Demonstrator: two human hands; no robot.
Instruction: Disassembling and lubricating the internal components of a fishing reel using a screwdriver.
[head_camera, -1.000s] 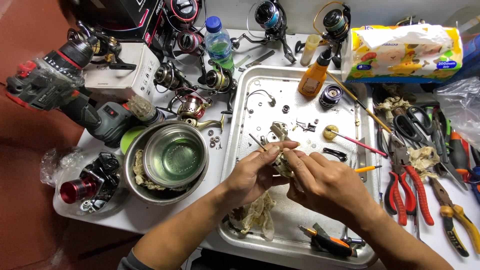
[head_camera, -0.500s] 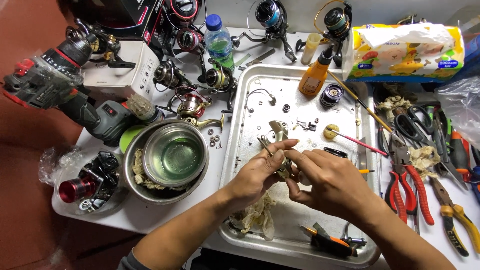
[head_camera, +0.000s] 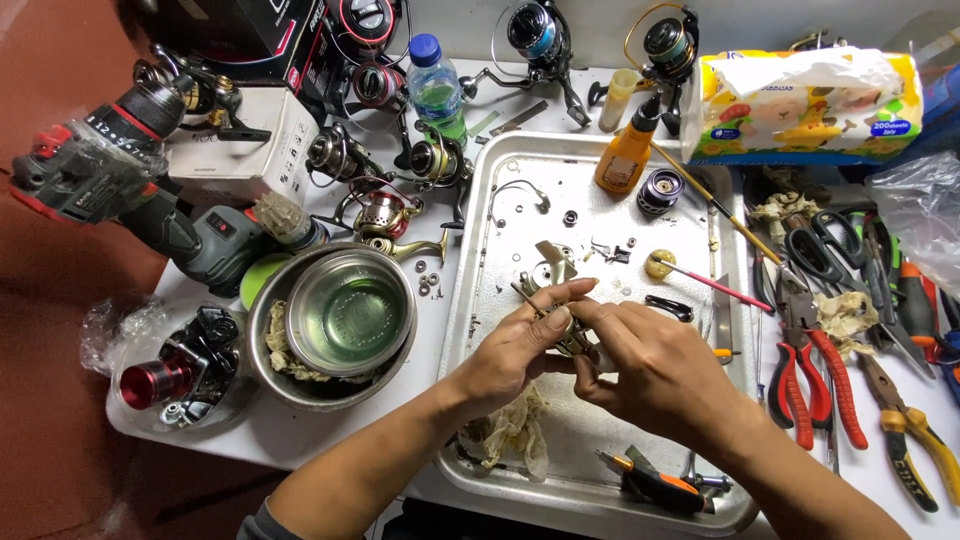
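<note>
— What's in the hands, can you see from there?

— A small metal reel part (head_camera: 556, 300), brassy grey, held over the middle of the steel tray (head_camera: 480, 250). The left hand (head_camera: 518, 345) pinches it from the near side, thumb and forefinger closed on it. The right hand (head_camera: 655, 365) is curled round it from the other side, fingers pressed together against the same piece (how much of it sits under the palm I cannot tell).

— And the tray itself?

— Cluttered. A grubby rag (head_camera: 520, 435) lies just beneath the left wrist, an orange-handled screwdriver (head_camera: 655, 482) sits at the near edge, an orange oil bottle (head_camera: 625, 150) stands at the far end, and a dark spool (head_camera: 660, 190) is just beside it. Loose washers and screws are scattered between. A thin red-handled brush (head_camera: 715, 283) lies across the right rim.

— What's left of the tray?

— A steel bowl (head_camera: 350, 315) with clear liquid, nested in a bigger bowl lined with rag. Past it is a cordless drill (head_camera: 120, 190), wrapped partly in plastic, and a row of spinning reels (head_camera: 385, 210) near a white box (head_camera: 240, 150). A water bottle (head_camera: 437, 90) stands behind them.

— And on the right of the bench?

— Red-handled pliers (head_camera: 810, 380), scissors (head_camera: 825, 250), more pliers with yellow grips (head_camera: 915, 440), and a yellow tissue pack (head_camera: 805, 105) at the back
</note>
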